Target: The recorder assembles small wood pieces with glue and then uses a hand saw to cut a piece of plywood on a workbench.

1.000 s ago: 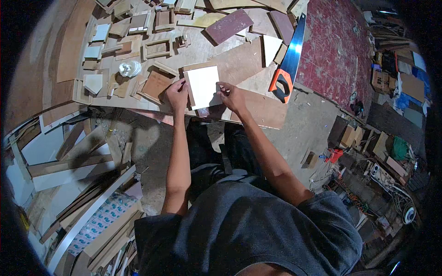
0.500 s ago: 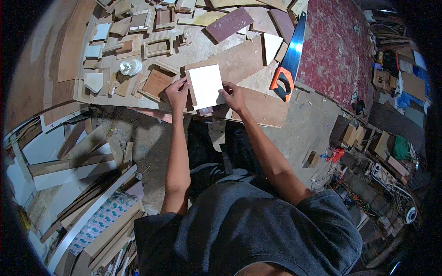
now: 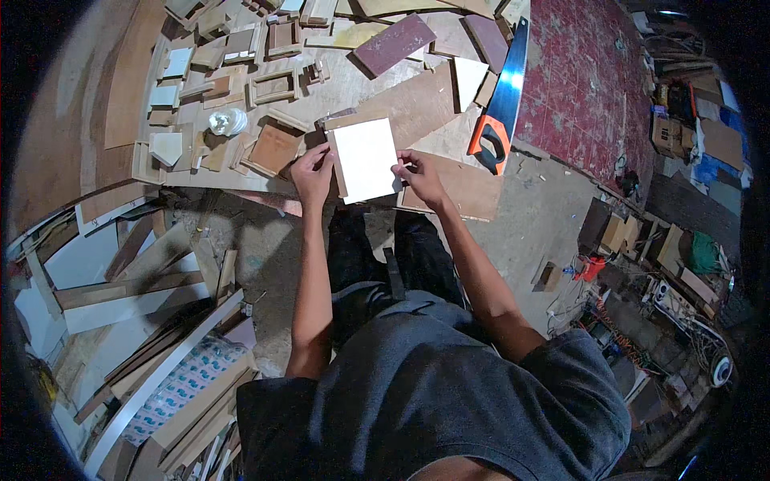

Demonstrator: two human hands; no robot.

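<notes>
Between my two hands is a white rectangular panel [image 3: 366,160], edged with brown wooden strips along its left and far sides. My left hand [image 3: 312,171] grips the left edge with thumb and fingers. On the opposite edge, my right hand [image 3: 420,177] pinches the panel near its lower right. It is held over the near edge of the worktable [image 3: 321,80], slightly tilted. Just left of my left hand lies a small wooden tray-like frame [image 3: 273,149] with a brown base. A flat plywood sheet [image 3: 454,186] lies beside my right hand.
A handsaw [image 3: 505,96] with an orange and black handle lies at the table's right edge. Several small wooden frames and a clear plastic-looking roll [image 3: 228,122] occupy the left side. Maroon boards [image 3: 394,45] lie farther back. Offcuts [image 3: 136,289] are piled at lower left.
The white panel has shifted a little right and nearer to me, with both hands still on it. My right hand has moved rightward with its edge.
</notes>
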